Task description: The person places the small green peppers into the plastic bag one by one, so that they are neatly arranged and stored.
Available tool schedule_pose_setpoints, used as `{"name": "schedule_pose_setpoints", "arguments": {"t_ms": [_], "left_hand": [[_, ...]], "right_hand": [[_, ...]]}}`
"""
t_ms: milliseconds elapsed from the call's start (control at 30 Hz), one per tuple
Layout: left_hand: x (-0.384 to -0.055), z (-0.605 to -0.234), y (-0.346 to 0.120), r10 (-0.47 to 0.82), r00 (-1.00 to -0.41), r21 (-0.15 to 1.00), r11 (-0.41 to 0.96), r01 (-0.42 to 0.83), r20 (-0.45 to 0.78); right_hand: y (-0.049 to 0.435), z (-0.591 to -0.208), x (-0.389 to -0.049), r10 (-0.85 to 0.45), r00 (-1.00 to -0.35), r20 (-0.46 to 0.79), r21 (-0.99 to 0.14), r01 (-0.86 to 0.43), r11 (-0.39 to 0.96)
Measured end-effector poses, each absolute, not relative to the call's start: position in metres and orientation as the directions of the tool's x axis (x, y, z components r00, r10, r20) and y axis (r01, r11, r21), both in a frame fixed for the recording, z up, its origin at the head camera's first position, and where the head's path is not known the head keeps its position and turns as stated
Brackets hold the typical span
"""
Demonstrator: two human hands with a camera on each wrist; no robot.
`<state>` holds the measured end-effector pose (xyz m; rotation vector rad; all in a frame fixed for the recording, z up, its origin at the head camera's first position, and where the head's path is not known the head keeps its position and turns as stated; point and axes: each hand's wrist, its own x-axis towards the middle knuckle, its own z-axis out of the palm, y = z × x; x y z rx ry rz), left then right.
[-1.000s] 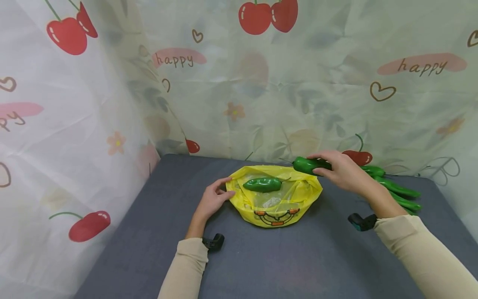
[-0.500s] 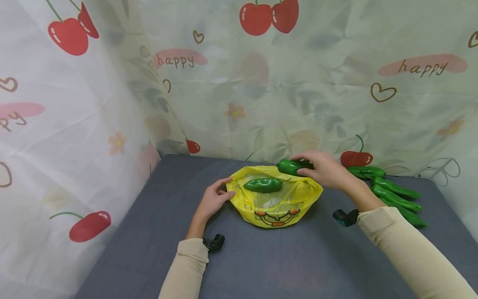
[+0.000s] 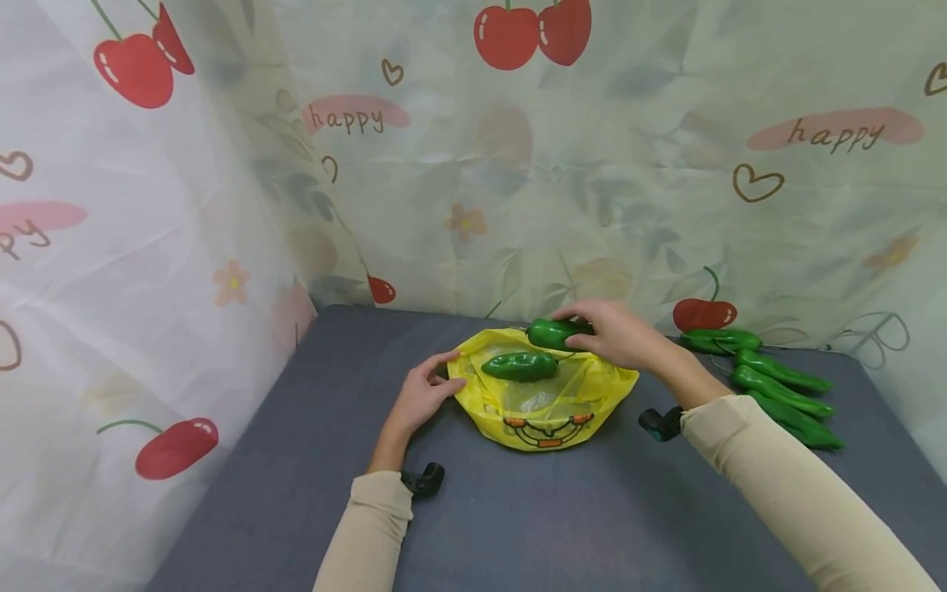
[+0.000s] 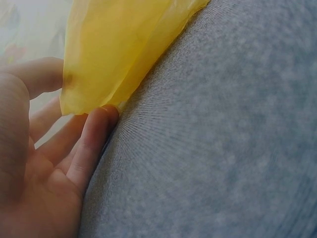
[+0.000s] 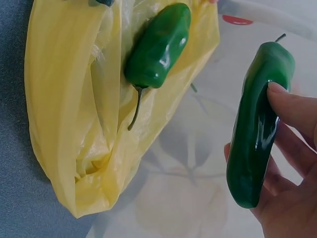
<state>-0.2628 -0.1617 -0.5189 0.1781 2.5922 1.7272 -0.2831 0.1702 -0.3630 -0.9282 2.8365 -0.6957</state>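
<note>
A yellow plastic bag (image 3: 481, 411) lies on the dark table with its mouth spread open. One green pepper (image 3: 520, 367) rests inside it, its thin stem pointing right. My left hand (image 3: 420, 399) holds the bag's left edge between thumb and fingers; the left wrist view shows the yellow film (image 4: 114, 54) between them. Above the bag's back rim, my right hand (image 3: 621, 335) grips a second green pepper (image 5: 257, 129), thumb on one side and fingers on the other. That pepper is held apart from the one in the bag.
Several more green peppers (image 3: 784, 390) lie in a loose group at the table's right, beyond the right forearm. A printed cloth (image 3: 518, 205) hangs behind the grey tabletop (image 3: 518, 518) and along its left side.
My right hand has carried its pepper leftward from the bag's right end to over its back rim. The left hand and the bag have stayed in place.
</note>
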Motion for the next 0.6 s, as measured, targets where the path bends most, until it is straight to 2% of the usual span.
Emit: {"name": "schedule_pose_setpoints", "arguments": {"t_ms": [600], "left_hand": [[-0.265, -0.520, -0.162, 0.105, -0.994, 0.924, 0.377, 0.060, 0.022]], "right_hand": [[0.132, -0.361, -0.297, -0.611, -0.790, -0.050, -0.429, -0.536, 0.727]]}}
